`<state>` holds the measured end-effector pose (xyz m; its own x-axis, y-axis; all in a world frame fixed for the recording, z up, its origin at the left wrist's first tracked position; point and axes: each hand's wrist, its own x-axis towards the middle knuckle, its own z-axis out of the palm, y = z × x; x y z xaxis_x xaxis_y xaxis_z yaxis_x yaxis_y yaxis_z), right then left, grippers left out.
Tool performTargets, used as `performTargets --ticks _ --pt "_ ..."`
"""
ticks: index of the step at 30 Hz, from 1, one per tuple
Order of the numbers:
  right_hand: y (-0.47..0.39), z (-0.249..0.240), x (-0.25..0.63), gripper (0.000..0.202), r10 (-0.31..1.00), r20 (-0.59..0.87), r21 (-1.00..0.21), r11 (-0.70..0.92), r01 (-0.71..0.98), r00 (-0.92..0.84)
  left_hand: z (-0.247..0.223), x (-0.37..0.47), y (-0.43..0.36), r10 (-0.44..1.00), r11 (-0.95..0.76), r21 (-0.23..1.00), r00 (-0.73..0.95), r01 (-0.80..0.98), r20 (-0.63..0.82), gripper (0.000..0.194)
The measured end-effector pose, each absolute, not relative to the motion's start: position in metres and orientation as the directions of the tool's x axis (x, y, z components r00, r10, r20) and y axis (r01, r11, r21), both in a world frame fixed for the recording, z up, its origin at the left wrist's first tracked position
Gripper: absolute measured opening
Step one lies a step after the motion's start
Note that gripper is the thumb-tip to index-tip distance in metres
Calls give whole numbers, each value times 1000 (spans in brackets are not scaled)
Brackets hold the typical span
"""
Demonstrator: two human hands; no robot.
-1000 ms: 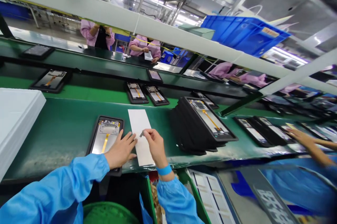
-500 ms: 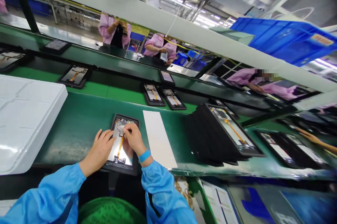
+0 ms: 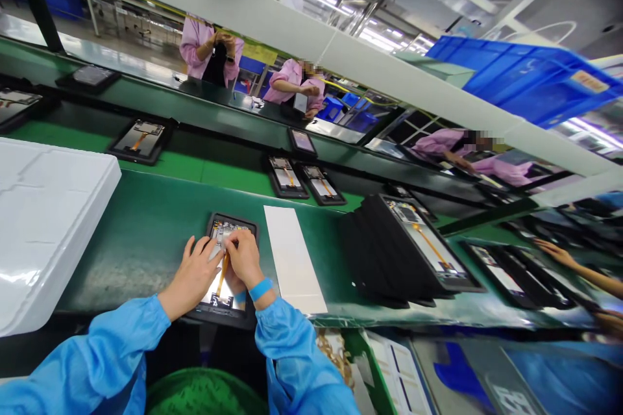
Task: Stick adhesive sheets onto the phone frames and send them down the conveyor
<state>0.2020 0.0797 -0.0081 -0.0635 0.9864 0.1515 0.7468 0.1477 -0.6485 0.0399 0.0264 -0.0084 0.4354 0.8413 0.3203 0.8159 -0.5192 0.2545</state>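
Black-framed and open-faced, the tablet-like unit lies flat on the green worktop, right beneath both hands, its orange ribbon running down the bright metal panel. And here is the left hand, fingers fairly wide apart, fingertips down at the unit's upper part. Right beside them, the right hand has thumb and fingers drawn narrow over the circuitry (whether something small is pinched between them, one cannot tell), with a blue wristband round the wrist. Just to the right of the unit, a white sheet lies on the green; farther right, a leaning stack of black-framed units shows another orange ribbon on top. Over at the left, a large white plastic tray fills the edge of the worktop. Beyond it all, a pair of similar units sits side by side on the green strip. Across the line, people in pink work, one with raised hands; up at the right, a blue crate rests on the pale beam, and below, a co-worker's hand reaches in over more units.
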Motion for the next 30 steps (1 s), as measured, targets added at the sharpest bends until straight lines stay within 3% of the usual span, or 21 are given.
performTargets --ticks 5,10,15,18,21,23,25,27,30 --pt "81 -8 205 2 982 172 -580 163 798 -76 2 45 27 854 -498 250 420 830 308 33" --pt "90 -10 209 5 989 144 -594 110 797 -30 4 49 28 865 -476 212 410 854 291 33" --pt "95 -9 209 14 982 168 -496 161 853 -87 -2 63 24 891 -412 148 363 899 272 36" --pt "99 -10 212 11 990 137 -494 102 863 -38 6 61 22 895 -407 120 369 906 249 38" --pt "108 -15 219 17 986 159 -523 119 844 -41 27 26 20 890 -381 116 329 917 315 37" --pt "110 -18 224 24 979 185 -562 173 809 -81 45 -16 11 905 -247 139 178 959 386 33" --pt "105 -19 227 31 971 209 -604 218 766 -111 60 -65 -4 915 15 138 -69 990 397 29" --pt "95 -19 228 36 965 234 -644 244 725 -118 66 -110 -18 894 284 69 -290 956 340 28" --pt "78 -15 226 37 963 236 -728 266 631 -133 65 -151 -28 884 421 -6 -409 907 227 28"
